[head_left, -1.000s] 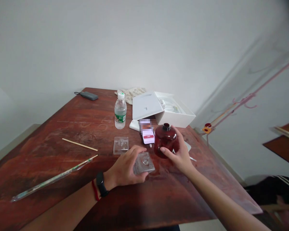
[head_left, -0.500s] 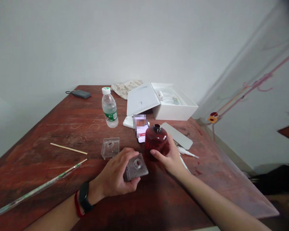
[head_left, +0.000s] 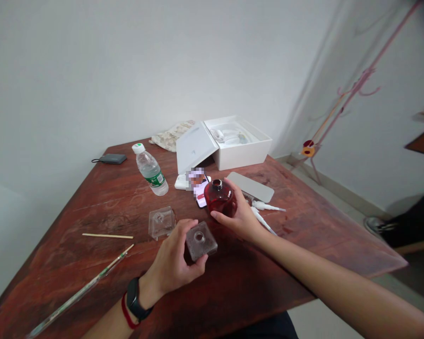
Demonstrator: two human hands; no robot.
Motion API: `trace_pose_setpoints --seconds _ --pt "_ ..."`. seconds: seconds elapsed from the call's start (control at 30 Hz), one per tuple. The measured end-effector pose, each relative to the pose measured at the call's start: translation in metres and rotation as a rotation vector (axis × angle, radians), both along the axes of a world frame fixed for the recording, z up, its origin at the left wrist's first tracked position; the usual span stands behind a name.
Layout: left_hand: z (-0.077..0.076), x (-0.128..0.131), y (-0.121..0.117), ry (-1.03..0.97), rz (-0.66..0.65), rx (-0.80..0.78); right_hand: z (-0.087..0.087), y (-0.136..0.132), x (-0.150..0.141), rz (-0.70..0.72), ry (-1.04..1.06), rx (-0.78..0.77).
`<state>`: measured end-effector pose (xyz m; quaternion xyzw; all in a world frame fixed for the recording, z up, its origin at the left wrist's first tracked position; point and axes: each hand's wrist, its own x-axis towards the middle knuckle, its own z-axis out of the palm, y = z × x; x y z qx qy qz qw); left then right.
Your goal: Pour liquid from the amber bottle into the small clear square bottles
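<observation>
Our left hand [head_left: 169, 252] grips a square glass block [head_left: 200, 241] with a round hole, and our right hand [head_left: 238, 221] curves around a dark red bottle [head_left: 219, 197] — both are holding firmly. Just beside them, a second clear block [head_left: 161, 222] lies on the wooden table [head_left: 268, 254].

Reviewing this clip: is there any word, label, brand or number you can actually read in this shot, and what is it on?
Water bottle: green label, print too small to read.
Phone: screen pixelated, unreadable.
White box lid: one small mark, too small to read.
Dark red bottle: no lettering on the side in view.
Nothing else shows readable text.
</observation>
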<state>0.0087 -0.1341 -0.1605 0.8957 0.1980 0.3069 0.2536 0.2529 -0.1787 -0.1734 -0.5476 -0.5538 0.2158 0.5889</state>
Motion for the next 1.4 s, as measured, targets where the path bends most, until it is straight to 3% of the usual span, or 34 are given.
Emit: trace_pose_setpoints --seconds 0.3,0.43,0.7,0.87,1.1,1.4 --pt "0.004 -0.001 -0.001 0.003 -0.048 -0.068 0.004 0.000 -0.003 0.076 0.066 -0.018" --pt "0.006 -0.001 -0.001 0.003 -0.059 -0.100 0.007 -0.001 -0.003 0.039 0.008 -0.065" --pt "0.003 0.001 -0.005 -0.023 -0.149 -0.132 -0.009 0.003 -0.001 0.075 -0.032 -0.089" --pt "-0.002 0.000 -0.002 -0.019 -0.170 -0.111 -0.018 0.006 -0.003 0.150 0.040 -0.104" --pt "-0.005 0.000 -0.001 -0.018 -0.178 -0.127 -0.016 0.005 -0.008 0.311 0.301 -0.112" --pt "0.000 0.001 -0.002 -0.019 -0.180 -0.144 -0.015 0.005 -0.011 0.407 0.359 -0.071"
